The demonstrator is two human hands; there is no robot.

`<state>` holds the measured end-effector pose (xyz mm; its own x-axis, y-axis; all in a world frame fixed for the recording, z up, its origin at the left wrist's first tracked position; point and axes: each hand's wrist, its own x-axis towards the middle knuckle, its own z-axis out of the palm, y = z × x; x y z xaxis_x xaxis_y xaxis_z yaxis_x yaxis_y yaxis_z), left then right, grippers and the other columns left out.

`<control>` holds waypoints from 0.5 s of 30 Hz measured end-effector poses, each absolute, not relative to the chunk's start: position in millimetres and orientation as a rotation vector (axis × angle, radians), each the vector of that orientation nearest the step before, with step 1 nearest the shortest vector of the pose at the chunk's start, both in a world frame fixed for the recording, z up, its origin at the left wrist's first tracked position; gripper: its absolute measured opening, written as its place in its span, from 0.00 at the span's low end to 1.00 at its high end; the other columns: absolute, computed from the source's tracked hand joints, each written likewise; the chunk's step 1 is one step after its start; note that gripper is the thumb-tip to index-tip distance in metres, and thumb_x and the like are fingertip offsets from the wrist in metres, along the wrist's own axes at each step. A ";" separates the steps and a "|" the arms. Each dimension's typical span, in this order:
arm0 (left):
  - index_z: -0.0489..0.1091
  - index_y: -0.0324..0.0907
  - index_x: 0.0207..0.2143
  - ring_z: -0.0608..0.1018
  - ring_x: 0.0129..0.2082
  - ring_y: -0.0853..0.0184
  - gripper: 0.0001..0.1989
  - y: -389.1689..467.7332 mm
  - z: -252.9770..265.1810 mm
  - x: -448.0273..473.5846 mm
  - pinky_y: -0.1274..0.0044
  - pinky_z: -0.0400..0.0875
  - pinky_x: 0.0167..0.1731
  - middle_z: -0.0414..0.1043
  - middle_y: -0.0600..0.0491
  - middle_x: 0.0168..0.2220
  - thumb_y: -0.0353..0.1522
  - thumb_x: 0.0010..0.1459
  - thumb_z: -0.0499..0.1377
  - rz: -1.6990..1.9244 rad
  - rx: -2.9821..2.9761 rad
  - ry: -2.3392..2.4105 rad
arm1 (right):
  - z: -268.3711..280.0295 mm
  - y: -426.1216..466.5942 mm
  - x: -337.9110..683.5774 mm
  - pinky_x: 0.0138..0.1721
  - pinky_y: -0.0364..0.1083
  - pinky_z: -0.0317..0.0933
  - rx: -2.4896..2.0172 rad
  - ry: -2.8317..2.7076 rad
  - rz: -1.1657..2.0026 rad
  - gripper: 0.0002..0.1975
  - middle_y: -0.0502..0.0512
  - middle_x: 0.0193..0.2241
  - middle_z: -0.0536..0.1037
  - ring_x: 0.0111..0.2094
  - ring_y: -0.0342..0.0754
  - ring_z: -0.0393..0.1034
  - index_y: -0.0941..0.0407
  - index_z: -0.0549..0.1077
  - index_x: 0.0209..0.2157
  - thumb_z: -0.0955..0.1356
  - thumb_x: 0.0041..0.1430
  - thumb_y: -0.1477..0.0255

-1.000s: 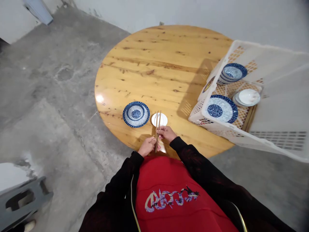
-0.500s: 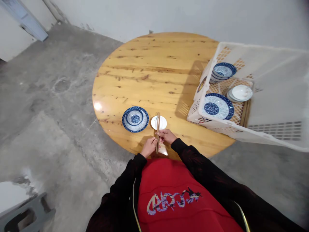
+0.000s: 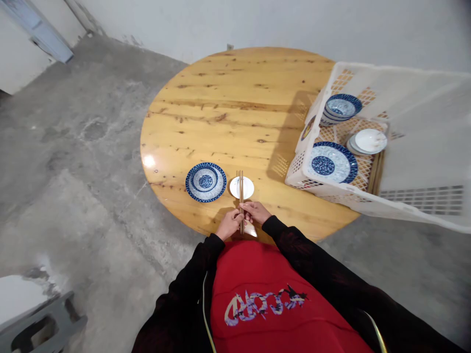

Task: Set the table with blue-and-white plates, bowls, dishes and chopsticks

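Observation:
A pair of wooden chopsticks point(image 3: 241, 189) points away from me, its far ends over a small white dish point(image 3: 249, 188). My left hand point(image 3: 230, 222) pinches the chopsticks from the left, towards their near end. From the other side, my right hand point(image 3: 256, 212) has its fingers closed on them a little farther up. Whether the chopsticks rest on the dish or hover above it I cannot tell. Left of the dish, a smaller blue-and-white dish point(image 3: 205, 181) sits on a blue-rimmed plate point(image 3: 220, 193).
The round wooden table point(image 3: 221, 117) carries a white plastic crate point(image 3: 412, 203) at the right. Inside are blue-and-white bowls point(image 3: 343, 106), a stack of white dishes point(image 3: 370, 141), patterned plates point(image 3: 333, 162) and more chopsticks point(image 3: 375, 174). A grey stool point(image 3: 44, 328) stands at lower left.
My right hand has slid slightly towards me along the chopsticks, nearer my left hand. Both hands still hold them, and the dishes stay in place.

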<state>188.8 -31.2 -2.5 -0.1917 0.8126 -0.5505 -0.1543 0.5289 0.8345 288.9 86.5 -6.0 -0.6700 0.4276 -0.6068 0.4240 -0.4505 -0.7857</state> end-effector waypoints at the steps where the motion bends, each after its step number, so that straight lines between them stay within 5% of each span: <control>1: 0.65 0.40 0.31 0.74 0.25 0.71 0.09 -30.1 -3.0 189.1 0.81 0.65 0.23 0.74 0.53 0.28 0.37 0.61 0.54 0.971 0.581 1.520 | -5.5 85.5 291.4 0.13 0.38 0.52 -1.261 -1.662 2.344 0.28 0.48 0.11 0.68 0.12 0.39 0.59 0.56 0.68 0.22 0.73 0.43 0.45; 5: 0.65 0.40 0.31 0.70 0.22 0.72 0.10 -24.1 -7.1 190.9 0.81 0.63 0.22 0.72 0.54 0.27 0.37 0.62 0.53 1.011 0.584 1.516 | -0.9 84.5 296.0 0.14 0.40 0.50 -1.257 -1.781 2.226 0.28 0.47 0.12 0.67 0.13 0.40 0.57 0.54 0.67 0.22 0.71 0.43 0.43; 8: 0.68 0.40 0.33 0.71 0.23 0.72 0.12 -17.2 -9.4 192.4 0.81 0.66 0.24 0.73 0.54 0.27 0.38 0.63 0.51 1.020 0.647 1.558 | 5.6 86.9 292.8 0.21 0.42 0.56 -1.287 -2.071 1.972 0.24 0.48 0.13 0.68 0.17 0.44 0.63 0.53 0.67 0.22 0.68 0.52 0.46; 15: 0.73 0.40 0.36 0.78 0.36 0.63 0.09 -3.1 -6.7 196.6 0.75 0.71 0.37 0.79 0.47 0.36 0.31 0.61 0.53 0.891 0.889 1.863 | 23.7 94.2 273.0 0.38 0.45 0.61 -1.643 -2.783 1.123 0.25 0.66 0.36 0.82 0.41 0.56 0.77 0.58 0.80 0.31 0.59 0.68 0.57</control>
